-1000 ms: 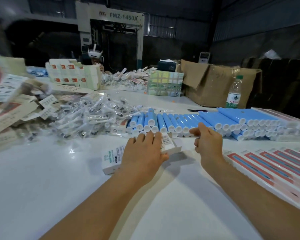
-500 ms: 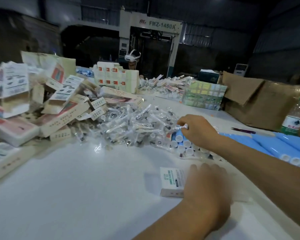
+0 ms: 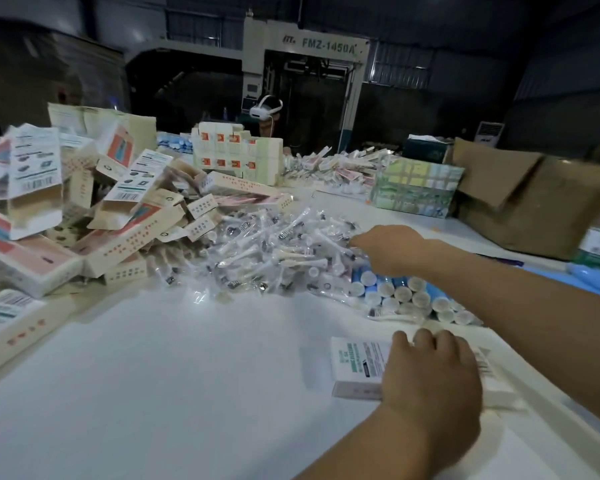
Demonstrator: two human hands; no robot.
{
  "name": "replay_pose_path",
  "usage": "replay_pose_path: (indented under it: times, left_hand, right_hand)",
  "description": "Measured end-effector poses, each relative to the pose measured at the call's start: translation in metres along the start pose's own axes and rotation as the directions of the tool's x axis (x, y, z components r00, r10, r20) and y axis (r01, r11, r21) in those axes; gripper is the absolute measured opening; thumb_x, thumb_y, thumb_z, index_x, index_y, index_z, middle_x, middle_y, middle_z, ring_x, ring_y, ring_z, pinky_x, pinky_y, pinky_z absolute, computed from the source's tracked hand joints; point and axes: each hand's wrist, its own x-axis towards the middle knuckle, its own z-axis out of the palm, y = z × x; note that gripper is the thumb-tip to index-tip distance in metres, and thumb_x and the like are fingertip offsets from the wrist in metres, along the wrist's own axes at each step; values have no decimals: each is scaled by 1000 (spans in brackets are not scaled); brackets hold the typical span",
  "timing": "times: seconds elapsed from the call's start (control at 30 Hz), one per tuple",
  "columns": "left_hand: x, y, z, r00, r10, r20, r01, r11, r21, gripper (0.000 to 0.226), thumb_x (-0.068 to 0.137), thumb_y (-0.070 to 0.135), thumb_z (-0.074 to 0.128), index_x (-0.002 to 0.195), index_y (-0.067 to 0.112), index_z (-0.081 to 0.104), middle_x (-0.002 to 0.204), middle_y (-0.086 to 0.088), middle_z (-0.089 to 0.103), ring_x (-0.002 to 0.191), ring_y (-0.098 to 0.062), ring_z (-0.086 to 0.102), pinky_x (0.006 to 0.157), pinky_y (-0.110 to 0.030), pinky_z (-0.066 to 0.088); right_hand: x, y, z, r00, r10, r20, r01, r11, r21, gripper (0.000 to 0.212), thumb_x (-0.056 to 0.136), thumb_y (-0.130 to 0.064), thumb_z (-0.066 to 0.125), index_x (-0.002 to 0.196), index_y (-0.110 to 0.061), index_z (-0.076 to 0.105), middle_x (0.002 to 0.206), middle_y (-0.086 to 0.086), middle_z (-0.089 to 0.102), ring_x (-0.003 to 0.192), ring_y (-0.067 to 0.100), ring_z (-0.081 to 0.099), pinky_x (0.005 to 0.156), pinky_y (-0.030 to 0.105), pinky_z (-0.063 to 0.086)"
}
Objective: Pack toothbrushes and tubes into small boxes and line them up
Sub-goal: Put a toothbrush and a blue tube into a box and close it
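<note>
- Dim warehouse space with a grey machine marked FMZ-1450A point(image 3: 328, 46) stood behind the broad white worktable point(image 3: 160, 375), on which everything lay.
- Left hand point(image 3: 430, 375) lay palm down on the small white printed cardboard box point(image 3: 355, 363), fingers nearly straight and pressing it flat, probably to keep it from sliding while the other hand fetched stock.
- Right hand point(image 3: 392, 251) reached beyond that box to the heap of clear-wrapped white toothbrushes point(image 3: 274, 258), fingers curled down at the heap's edge; whether it had pinched one I could not tell.
- Blue tubes with white caps point(image 3: 399, 292) lay stacked just past the box, caps facing the person, under the right forearm and within easy reach.
- Left of the box, farther off, empty cream-and-pink cartons point(image 3: 118, 216) were piled loosely as supply.
- Beyond the box, at the far edge, a brown cardboard carton point(image 3: 534, 202) stood open.
- Judged so, the box awaited a brush and a tube.
</note>
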Motion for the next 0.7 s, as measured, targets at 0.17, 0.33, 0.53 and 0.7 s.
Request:
replay_pose_path:
  times: [0.17,0.33,0.53,0.7]
  left_hand:
    - [-2,-3,-2,1000,-5,-26,5,1000,3,57,95,37,46,140,6,28,133,-14,40,117,-33,38,93,-48,31]
    - [-4,-4,-5,996,-31,-82,33,999,21,57,94,44,41,140,14,25,132,-7,41,117,-29,38,93,-42,30]
    - [3,-5,-6,984,-100,-147,99,995,-12,62,93,54,33,145,25,18,136,4,39,122,-20,38,95,-35,30]
    - [4,-3,-3,972,-139,-190,139,990,-9,65,93,57,33,147,26,15,138,5,38,125,-18,36,98,-34,30]
  right_hand:
    - [-57,24,-32,999,2,-34,3,991,137,72,89,0,42,149,-30,17,74,-1,47,56,13,43,44,26,30]
    - [-134,59,-12,919,299,-256,-58,745,664,79,81,0,54,147,-33,26,62,0,54,50,15,53,45,27,43]
    - [-199,57,64,613,786,78,261,-294,919,21,87,9,52,97,-9,57,52,6,60,41,17,58,37,23,46]
    - [-204,40,87,596,751,283,284,-528,800,10,90,3,56,83,-2,61,53,6,63,49,16,64,46,24,52]
